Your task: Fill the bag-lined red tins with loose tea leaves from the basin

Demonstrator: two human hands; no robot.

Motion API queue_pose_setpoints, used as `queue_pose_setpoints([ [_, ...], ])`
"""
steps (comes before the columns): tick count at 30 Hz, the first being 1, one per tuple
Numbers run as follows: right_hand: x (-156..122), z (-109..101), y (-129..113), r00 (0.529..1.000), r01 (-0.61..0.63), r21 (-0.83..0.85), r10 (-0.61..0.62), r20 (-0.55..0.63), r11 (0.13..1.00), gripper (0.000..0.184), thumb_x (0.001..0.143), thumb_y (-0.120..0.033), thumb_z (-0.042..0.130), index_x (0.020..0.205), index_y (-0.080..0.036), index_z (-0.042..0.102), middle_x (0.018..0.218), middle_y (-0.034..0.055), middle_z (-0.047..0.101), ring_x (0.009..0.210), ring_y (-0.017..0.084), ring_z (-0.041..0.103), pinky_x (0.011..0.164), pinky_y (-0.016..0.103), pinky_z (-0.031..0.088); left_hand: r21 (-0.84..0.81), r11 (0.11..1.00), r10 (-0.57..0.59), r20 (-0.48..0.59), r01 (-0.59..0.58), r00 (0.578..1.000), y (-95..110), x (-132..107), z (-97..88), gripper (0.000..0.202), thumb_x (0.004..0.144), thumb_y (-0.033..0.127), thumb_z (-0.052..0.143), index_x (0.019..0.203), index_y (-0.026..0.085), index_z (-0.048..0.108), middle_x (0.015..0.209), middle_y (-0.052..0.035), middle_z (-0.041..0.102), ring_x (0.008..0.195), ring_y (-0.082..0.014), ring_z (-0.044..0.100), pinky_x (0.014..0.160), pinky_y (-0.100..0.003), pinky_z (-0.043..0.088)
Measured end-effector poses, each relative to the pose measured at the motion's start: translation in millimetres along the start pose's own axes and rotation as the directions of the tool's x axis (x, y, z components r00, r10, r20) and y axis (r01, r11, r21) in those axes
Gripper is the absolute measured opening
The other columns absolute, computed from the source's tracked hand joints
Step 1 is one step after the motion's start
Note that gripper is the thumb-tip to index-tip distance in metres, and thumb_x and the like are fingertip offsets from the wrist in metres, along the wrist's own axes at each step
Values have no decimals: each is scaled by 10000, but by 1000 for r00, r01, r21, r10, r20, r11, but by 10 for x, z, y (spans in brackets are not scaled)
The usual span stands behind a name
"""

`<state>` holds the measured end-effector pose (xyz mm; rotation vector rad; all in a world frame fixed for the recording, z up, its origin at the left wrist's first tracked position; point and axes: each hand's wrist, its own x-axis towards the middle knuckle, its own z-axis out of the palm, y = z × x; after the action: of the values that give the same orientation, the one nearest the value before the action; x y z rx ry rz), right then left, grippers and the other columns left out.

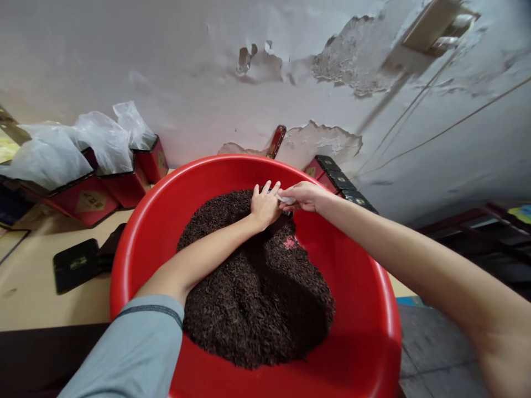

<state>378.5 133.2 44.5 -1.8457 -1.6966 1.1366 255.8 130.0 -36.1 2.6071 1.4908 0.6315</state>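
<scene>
Indoors, peeling wall [166, 66], pale tabletop [37, 298], red tub [357, 265] of dark, loose shreds [236, 304], your left hand [264, 208] splayed, grip hidden, right hand [303, 195] alongside, pinching something whitish [284, 198].

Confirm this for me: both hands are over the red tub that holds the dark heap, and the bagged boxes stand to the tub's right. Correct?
Not quite: the bagged boxes stand to the left of the red tub, as the head view shows. The left hand and right hand are indeed over it, and it holds the dark heap.
</scene>
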Motion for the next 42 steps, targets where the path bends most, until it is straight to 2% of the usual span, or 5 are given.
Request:
queue_pose_setpoints([
  [7, 91, -216, -11, 966, 235, -638, -246, 74, 733, 166, 848, -234, 752, 721, -194, 651, 668, 41, 677, 658, 165, 644, 653, 291, 545, -168, 984, 91, 150, -66, 985, -184, 145, -67, 448, 1012, 367, 535, 1430, 236, 628, 1639, -53, 486, 1585, -304, 326, 1262, -557, 321],
  [17, 175, -352, -321, 320, 747, -360, -172, 932, -560, 334, 1031, -74, 386, 928, -152, 694, 937, 91, 682, 836, 176, 592, 790, 354, 478, -471, 879, 195, 218, -72, 956, -480, 285, -81, 388, 909, 340, 736, 1285, 247, 730, 1519, -51, 621, 1571, -311, 359, 1242, -410, 380],
  [25, 126, -360, -239, 712, 571, -746, -660, 240, 344, 118, 916, -124, 523, 932, -186, 623, 1050, 138, 695, 951, 225, 633, 875, 405, 539, -556, 831, -72, -47, 34, 996, -315, 226, 158, 152, 946, 326, 703, 992, 267, 836, 1195, -25, 803, 1356, -234, 622, 1125, -363, 488],
  [29, 58, -285, -257, 984, -48, -297, -5, -176, 954, 315, 1063, -393, 375, 1019, -159, 581, 840, 132, 711, 672, 199, 680, 633, 362, 606, -522, 852, -99, -107, 28, 989, -221, 126, 184, 181, 963, 330, 700, 1093, 293, 820, 1205, -1, 801, 1358, -206, 610, 1174, -407, 429],
  [42, 166, -165, -193, 986, 165, -698, -109, 125, 696, 148, 790, -138, 754, 688, -191, 661, 666, 44, 700, 682, 186, 688, 667, 287, 557, -395, 919, 108, 218, -13, 970, -497, 167, -83, 1016, 704, 500, 916, 1574, 217, 474, 1662, -152, 405, 1505, -352, 347, 1224, -499, 330],
])
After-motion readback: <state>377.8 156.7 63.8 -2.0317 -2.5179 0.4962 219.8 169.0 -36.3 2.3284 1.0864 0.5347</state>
